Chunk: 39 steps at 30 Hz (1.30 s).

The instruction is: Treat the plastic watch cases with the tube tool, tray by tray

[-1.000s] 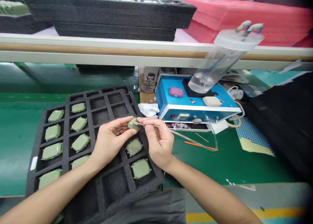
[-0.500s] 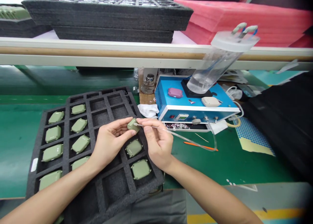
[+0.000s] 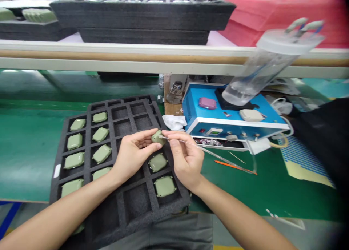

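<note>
My left hand (image 3: 136,150) is closed on a small green watch-like case (image 3: 157,136), held between thumb and fingers above the black foam tray (image 3: 135,203). Pinched in my right hand (image 3: 187,157) is a thin clear tube (image 3: 215,156) with a slim tip that meets the case or lies right beside it; the exact contact is too small to tell. The tube loops back to the front of a blue machine (image 3: 231,128). Below my hands, more green cases, such as this one (image 3: 165,186), sit in separate compartments of the tray.
On the blue machine stand a tilted clear cylinder (image 3: 261,68), a purple case (image 3: 207,103) and a beige case (image 3: 251,115). A white cloth (image 3: 174,122) and a glass bottle (image 3: 175,93) are to its left. An orange stick (image 3: 234,166) lies in front. A shelf (image 3: 122,64) crosses above.
The whole scene has shifted to the right in view as the camera turned. Both hands keep their hold on the green case and the tube, with little change between them.
</note>
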Each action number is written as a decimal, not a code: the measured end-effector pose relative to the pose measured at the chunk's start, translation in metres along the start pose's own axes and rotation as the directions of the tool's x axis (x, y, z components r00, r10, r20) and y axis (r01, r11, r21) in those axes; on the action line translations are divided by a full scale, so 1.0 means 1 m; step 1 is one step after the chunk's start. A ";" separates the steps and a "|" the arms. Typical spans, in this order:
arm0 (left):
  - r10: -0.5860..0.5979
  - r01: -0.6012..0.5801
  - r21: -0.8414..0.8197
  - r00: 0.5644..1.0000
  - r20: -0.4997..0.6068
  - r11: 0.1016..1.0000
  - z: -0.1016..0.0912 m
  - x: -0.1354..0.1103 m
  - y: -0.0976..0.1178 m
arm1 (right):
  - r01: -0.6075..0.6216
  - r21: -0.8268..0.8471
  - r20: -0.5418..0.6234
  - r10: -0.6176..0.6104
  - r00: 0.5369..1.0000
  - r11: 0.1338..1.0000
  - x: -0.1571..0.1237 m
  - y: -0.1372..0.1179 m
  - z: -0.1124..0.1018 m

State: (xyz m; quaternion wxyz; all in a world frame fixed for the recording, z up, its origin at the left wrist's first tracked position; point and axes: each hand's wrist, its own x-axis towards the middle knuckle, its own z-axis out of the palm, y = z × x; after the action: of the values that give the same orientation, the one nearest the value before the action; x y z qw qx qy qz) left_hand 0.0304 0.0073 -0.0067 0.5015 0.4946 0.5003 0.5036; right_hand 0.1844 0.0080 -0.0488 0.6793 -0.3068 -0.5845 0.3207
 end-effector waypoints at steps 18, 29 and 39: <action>0.037 -0.044 0.195 0.999 0.040 0.980 -0.003 -0.001 -0.006 | -0.046 -0.029 -0.007 0.046 0.999 0.999 0.001 0.001 0.003; 0.015 -0.014 0.042 1.000 -0.014 0.999 -0.002 0.000 0.002 | -0.015 -0.022 -0.028 0.015 0.999 1.000 -0.001 0.001 -0.001; -0.167 0.131 -0.347 0.983 -0.074 0.929 -0.007 0.002 0.009 | -0.116 0.010 -0.044 0.117 0.992 0.993 -0.009 0.003 0.001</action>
State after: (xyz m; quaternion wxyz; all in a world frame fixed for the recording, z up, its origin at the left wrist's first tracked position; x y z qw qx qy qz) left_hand 0.0231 0.0090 0.0026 0.5900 0.3344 0.4666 0.5677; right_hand 0.1824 0.0031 -0.0566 0.6735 -0.3449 -0.5489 0.3551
